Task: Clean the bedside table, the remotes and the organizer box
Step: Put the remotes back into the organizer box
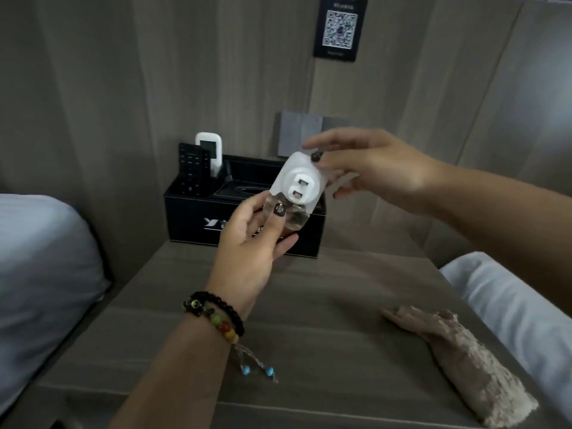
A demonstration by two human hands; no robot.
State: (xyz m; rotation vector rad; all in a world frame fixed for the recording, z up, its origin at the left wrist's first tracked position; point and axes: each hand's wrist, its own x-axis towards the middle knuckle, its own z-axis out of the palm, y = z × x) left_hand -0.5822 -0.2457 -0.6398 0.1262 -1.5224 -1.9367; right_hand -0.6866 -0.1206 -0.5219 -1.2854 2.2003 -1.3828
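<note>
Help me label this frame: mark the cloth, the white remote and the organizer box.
cloth point(473, 363), head view, middle of fabric
white remote point(210, 147), head view, its screen
organizer box point(192, 218), head view, front wall

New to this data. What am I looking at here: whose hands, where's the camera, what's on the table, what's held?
There is no robot here. A person wears one camera on the head, which looks forward and down, so you see their own two bare hands. Both hands hold a white plug-in device with a clear liquid bottle beneath, its two prongs facing the camera: the left hand grips the bottle end, the right hand the white top. Below is the bedside table. At its back stands a black organizer box with a black remote and a white remote upright in it. A beige cloth lies to the right.
</note>
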